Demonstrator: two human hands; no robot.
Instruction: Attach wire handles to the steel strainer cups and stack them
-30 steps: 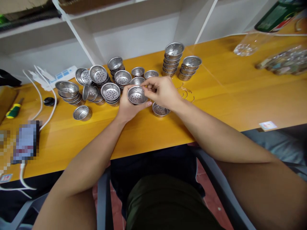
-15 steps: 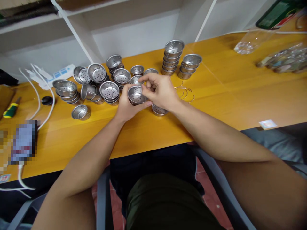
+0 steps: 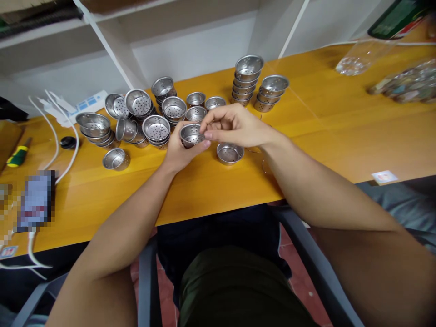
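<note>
My left hand [image 3: 179,151] is closed around a small perforated metal cup [image 3: 191,134], its open top facing up and tilted a little toward me. At the cup's right rim, the thumb and forefinger of my right hand [image 3: 235,126] are pinched together; whatever is between them is too small to make out. Another metal cup [image 3: 230,155] stands on the table just below my right hand. Partly hidden by my right forearm lie thin curved wires [image 3: 265,167].
Stacks of perforated cups [image 3: 156,129] crowd the table left of and behind my hands. Taller stacks [image 3: 248,72] stand at the back. A screwdriver [image 3: 17,156], white cables [image 3: 75,150] and a phone [image 3: 36,200] lie left; a plastic bottle [image 3: 361,56] lies back right.
My right hand has turned and its wrist has shifted right, with the fingertips now lower on the cup's right rim. The cup behind it shows more fully. My left hand keeps its hold.
</note>
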